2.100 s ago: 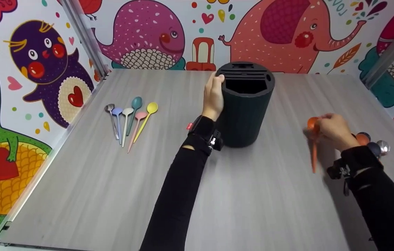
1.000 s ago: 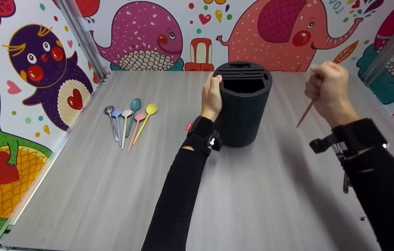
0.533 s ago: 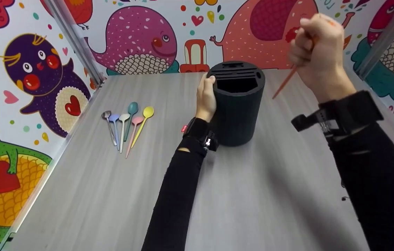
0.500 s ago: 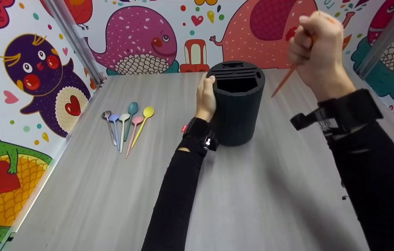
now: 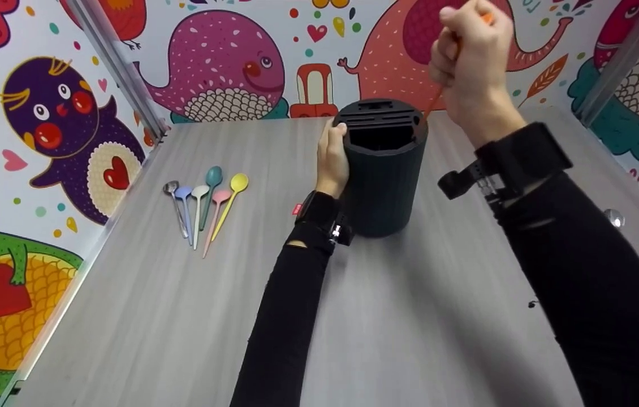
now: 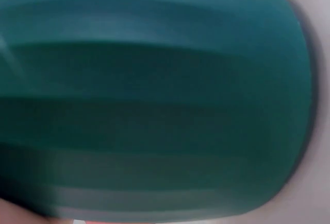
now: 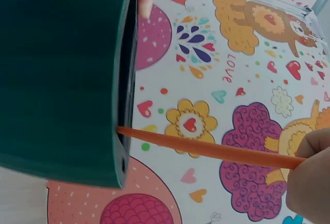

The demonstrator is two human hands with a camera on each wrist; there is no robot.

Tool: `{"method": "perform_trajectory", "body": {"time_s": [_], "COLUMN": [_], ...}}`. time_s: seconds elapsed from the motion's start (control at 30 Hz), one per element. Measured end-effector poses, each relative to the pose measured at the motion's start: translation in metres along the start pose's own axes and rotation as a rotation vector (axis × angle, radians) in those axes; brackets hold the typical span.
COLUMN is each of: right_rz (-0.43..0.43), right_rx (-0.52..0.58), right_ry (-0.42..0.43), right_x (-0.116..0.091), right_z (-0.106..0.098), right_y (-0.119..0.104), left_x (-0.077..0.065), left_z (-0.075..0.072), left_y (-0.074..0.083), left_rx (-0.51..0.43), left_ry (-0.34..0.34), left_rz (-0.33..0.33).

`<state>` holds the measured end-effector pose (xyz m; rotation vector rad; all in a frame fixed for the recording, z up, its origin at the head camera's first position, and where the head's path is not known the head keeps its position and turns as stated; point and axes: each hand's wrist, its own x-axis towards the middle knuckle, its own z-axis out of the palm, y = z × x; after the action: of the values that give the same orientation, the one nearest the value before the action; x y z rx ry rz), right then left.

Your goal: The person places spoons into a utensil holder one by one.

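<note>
A dark green, ribbed cylindrical utensil holder (image 5: pixel 381 192) stands upright, its black top bearing slots, a wide opening and a small round hole. My left hand (image 5: pixel 332 158) grips its left side, thumb near the rim; ribbed green wall fills the left wrist view. My right hand (image 5: pixel 475 70), raised above and right of the holder, grips an orange spoon (image 5: pixel 432 103) in a fist, handle pointing down. In the right wrist view the tip of the orange handle (image 7: pixel 221 151) reaches the holder's top edge. Most of the spoon's bowl is hidden inside the fist.
On the left of the table (image 5: pixel 127 316) lie several utensils side by side, among them a silver ladle (image 5: pixel 171 186), a teal spoon (image 5: pixel 214 176) and a yellow spoon (image 5: pixel 238 182). A shiny round piece (image 5: pixel 614 217) shows behind my right sleeve. Cartoon-printed walls surround the table.
My right hand picked up the orange spoon from the right side, lifted it and turned its handle downward, then moved left to the holder's top. The left hand keeps its grip on the holder.
</note>
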<state>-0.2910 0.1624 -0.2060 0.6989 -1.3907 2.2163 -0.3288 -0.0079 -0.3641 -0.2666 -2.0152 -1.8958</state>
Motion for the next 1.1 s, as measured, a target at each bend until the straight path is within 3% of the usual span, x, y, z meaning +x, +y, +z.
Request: {"method": "perform_trajectory", "body": {"time_s": [0.1,0.3,0.4,0.63,0.7,0.93,1.1], "right_rz": [-0.007,-0.029,0.018,0.223,0.235,0.212,0.107], "right_rx": [-0.024,-0.142,-0.180,-0.244,-0.305,-0.532,-0.778], "right_ry": [-0.001,-0.086,-0.095,-0.059,-0.073,-0.072,-0.011], "right_x": [-0.002,-0.010,-0.016,-0.021,-0.022,-0.023,-0.028], "right_z": [0.003,-0.006,-0.014,-0.024,-0.025,-0.028,-0.027], "right_y": [0.008,0.033,0.043,0.056,0.060,0.068,0.073], "left_x": [0.000,0.001,0.000,-0.001,-0.001,-0.002,-0.002], "left_z": [0.000,0.001,0.001,0.001,0.002,0.001,0.002], "left_y": [-0.001,-0.004,-0.004,-0.004,-0.004,-0.001,-0.001], "left_rx": [-0.021,-0.067,-0.070,-0.042,-0.034,0.009,0.002], "left_ry": [0.004,0.025,0.029,0.017,0.020,0.018,0.014], "left_rz": [0.029,0.072,0.074,0.058,0.063,0.060,0.052]}}
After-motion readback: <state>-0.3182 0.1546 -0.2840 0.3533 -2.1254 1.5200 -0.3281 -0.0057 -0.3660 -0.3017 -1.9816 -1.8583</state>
